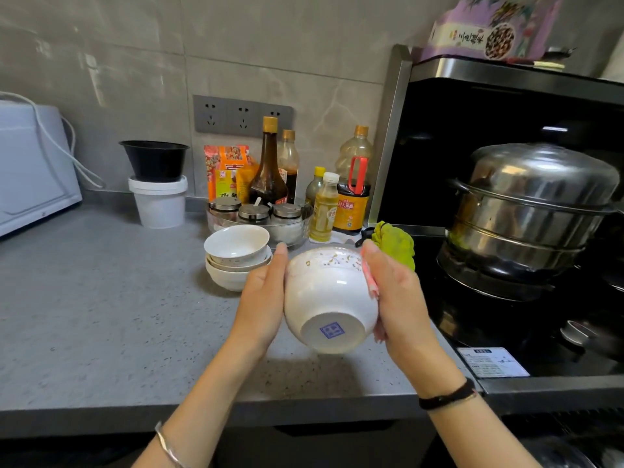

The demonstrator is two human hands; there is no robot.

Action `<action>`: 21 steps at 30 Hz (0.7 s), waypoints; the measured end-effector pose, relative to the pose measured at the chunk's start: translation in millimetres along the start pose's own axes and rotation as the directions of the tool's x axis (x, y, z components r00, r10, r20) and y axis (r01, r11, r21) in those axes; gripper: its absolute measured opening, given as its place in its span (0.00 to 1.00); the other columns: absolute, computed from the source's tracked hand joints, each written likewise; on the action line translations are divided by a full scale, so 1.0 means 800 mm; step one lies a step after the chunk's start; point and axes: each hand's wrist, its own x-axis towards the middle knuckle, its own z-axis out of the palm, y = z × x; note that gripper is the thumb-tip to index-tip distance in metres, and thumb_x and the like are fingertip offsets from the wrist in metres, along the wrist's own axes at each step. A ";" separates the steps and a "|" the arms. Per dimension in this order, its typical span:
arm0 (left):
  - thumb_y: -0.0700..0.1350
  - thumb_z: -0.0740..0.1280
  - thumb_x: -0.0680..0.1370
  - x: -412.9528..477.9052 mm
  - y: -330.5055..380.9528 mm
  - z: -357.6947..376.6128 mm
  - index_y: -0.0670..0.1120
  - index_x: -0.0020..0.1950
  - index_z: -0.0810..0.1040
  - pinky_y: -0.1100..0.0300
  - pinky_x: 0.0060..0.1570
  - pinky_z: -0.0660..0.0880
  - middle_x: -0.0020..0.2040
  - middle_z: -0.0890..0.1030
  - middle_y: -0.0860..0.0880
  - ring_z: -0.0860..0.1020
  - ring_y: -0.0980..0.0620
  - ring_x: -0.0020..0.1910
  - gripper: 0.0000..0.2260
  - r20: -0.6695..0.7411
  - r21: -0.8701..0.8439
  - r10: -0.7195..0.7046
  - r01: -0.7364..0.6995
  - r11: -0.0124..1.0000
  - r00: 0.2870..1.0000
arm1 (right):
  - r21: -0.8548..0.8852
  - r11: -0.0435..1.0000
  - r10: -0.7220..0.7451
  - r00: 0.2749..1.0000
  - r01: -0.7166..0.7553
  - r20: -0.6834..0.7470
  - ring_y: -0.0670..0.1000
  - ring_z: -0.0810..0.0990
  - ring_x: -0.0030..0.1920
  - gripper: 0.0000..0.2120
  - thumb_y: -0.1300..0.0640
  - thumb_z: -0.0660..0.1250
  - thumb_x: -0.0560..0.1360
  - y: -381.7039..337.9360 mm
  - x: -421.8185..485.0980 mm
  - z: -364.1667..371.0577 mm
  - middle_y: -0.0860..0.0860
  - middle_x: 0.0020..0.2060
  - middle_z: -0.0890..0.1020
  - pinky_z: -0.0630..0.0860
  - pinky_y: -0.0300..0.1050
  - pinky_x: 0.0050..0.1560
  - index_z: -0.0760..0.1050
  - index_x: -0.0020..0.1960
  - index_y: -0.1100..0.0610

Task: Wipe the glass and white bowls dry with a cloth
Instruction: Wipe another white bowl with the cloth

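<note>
White bowl (pixel 329 292), blue base stamp, tilted; left grip (pixel 261 298) holds it, right grip (pixel 395 295) clutches green cloth (pixel 397 243).

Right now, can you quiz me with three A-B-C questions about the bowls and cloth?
1. Where does the stack of white bowls sit from the held bowl? A left, on the counter B right C underneath
2. What colour is the cloth? A blue B green C black
3. How is the held bowl? A flat on the counter B lifted, base toward the camera C broken

Answers: 1 A, it stands on the counter beyond the left hand. 2 B, green cloth bunches at the right hand. 3 B, both hands hold it up, base visible.
</note>
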 end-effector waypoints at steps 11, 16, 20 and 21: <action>0.51 0.56 0.82 -0.004 0.000 0.018 0.46 0.25 0.70 0.64 0.27 0.66 0.24 0.72 0.49 0.71 0.56 0.25 0.25 -0.034 0.052 0.253 -0.251 0.967 0.967 | -0.366 0.826 -0.390 0.903 0.429 0.179 0.42 0.77 0.56 0.17 0.45 0.53 0.81 0.012 -0.023 0.016 0.46 0.51 0.81 0.73 0.44 0.57 0.77 0.58 0.50; 0.47 0.53 0.83 -0.012 0.001 0.023 0.51 0.32 0.74 0.70 0.32 0.72 0.26 0.79 0.58 0.77 0.64 0.29 0.21 -0.156 0.027 0.326 -0.326 0.945 0.933 | -0.631 0.412 -0.562 0.729 0.657 0.391 0.46 0.56 0.76 0.23 0.48 0.46 0.83 0.019 -0.032 0.029 0.46 0.74 0.64 0.52 0.56 0.75 0.63 0.75 0.52; 0.50 0.53 0.83 -0.006 0.003 0.018 0.47 0.34 0.74 0.69 0.28 0.71 0.28 0.79 0.54 0.78 0.60 0.31 0.21 -0.275 -0.039 0.199 -0.218 0.975 0.941 | -0.318 0.839 -0.384 0.895 0.441 0.227 0.40 0.58 0.74 0.21 0.45 0.46 0.82 0.017 -0.018 0.009 0.39 0.73 0.64 0.58 0.55 0.74 0.60 0.74 0.42; 0.50 0.54 0.83 -0.005 0.004 0.017 0.46 0.35 0.75 0.69 0.27 0.71 0.31 0.80 0.53 0.79 0.59 0.32 0.20 -0.286 -0.030 0.197 -0.214 0.976 0.938 | -0.299 0.861 -0.359 0.908 0.411 0.215 0.39 0.58 0.74 0.21 0.44 0.46 0.82 0.015 -0.021 0.011 0.37 0.73 0.64 0.59 0.53 0.75 0.59 0.74 0.41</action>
